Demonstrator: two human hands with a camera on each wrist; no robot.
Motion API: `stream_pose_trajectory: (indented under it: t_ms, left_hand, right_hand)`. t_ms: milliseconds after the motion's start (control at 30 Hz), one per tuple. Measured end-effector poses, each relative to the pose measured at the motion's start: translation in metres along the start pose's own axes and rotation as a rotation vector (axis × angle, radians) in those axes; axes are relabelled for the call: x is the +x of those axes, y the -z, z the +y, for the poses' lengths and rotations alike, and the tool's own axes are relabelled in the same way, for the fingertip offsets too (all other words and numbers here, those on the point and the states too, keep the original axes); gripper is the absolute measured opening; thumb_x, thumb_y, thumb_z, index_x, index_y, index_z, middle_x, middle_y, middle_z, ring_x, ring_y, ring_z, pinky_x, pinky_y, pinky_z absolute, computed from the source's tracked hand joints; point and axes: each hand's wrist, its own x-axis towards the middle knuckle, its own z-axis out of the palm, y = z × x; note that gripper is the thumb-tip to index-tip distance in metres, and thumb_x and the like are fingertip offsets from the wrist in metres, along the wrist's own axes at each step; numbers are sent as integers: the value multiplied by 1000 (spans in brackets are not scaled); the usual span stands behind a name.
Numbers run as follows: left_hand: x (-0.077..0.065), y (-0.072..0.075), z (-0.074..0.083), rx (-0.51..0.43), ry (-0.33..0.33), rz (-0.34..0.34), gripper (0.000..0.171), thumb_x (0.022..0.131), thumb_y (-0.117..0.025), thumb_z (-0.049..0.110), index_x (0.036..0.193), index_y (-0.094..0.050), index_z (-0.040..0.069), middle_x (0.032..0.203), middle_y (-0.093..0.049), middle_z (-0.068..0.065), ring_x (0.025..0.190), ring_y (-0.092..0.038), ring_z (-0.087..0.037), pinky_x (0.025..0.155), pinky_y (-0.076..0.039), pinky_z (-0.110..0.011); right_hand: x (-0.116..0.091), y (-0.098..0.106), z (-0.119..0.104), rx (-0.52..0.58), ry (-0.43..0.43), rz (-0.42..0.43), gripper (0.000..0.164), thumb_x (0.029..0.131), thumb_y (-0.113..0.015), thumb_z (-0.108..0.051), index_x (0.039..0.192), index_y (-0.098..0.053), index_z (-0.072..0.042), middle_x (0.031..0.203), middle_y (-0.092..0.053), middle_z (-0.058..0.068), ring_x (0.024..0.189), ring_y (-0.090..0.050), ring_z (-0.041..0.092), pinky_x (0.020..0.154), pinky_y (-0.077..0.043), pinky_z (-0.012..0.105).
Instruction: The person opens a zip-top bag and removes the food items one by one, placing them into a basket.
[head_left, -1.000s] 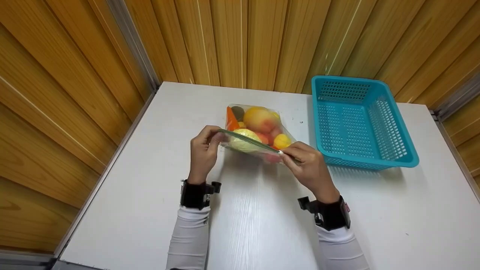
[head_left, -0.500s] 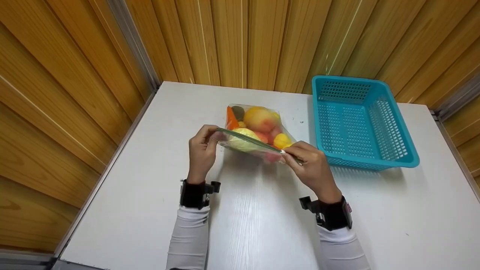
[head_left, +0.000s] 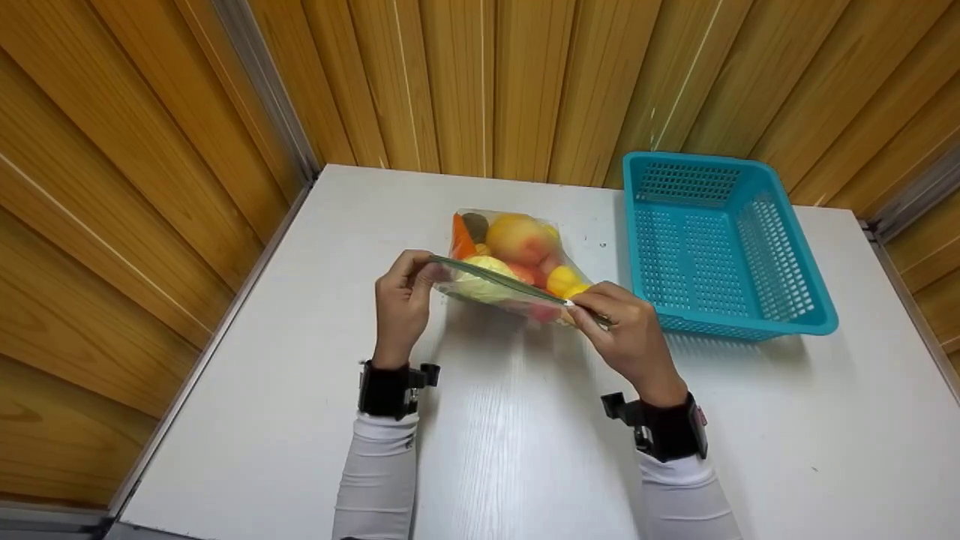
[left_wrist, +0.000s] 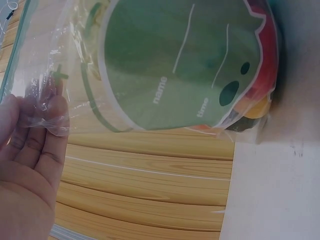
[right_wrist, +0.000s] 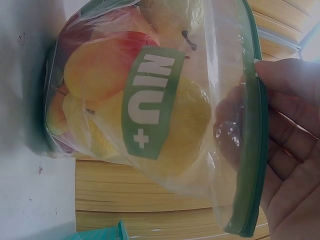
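Observation:
A clear zip bag (head_left: 517,301) with a green zip strip (head_left: 499,280) stands full of fruit and vegetables. Inside show an orange pointed piece (head_left: 463,238), a dark round one (head_left: 475,226), a large yellow-red fruit (head_left: 517,238) and a pale green ball (head_left: 484,270). My left hand (head_left: 403,307) pinches the top left corner of the bag; the left wrist view shows a green print (left_wrist: 150,60) on the near side. With thumb and fingers, my right hand (head_left: 630,330) grips the strip at the small white slider (head_left: 568,303). Some strip extends past those fingers.
A turquoise perforated basket (head_left: 690,315) stands at the back right of the white table (head_left: 300,420). Wood-look panels (head_left: 450,90) rise behind and on the left. A metal post (head_left: 270,90) marks the back left corner.
My right hand and the slider have shifted slightly to the right along the strip. My left hand has drifted a little to the left, still pinching the corner.

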Motion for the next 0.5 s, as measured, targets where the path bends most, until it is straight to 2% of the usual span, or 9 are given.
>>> stream_pose_trajectory:
  t_ms: [233,500]
  left_hand:
    - [0,1,-2,1,-20,-3,9,99,-64,3,99,-66,-6,87,-72,-13,80,-71,-19,74,-57,-27]
    - [0,2,-1,-17,-10,9,10,98,-65,3,99,-66,-7,87,-72,-14,80,-71,-18,74,-57,-27]
  right_hand:
    - [1,1,0,-10,1,5,15,81,-79,9,92,-79,-1,85,-71,7,72,-65,18,72,-49,9]
    - [1,4,1,-15,-5,-6,14,81,-79,8,93,-79,0,86,-72,7,72,-66,19,72,-50,9]
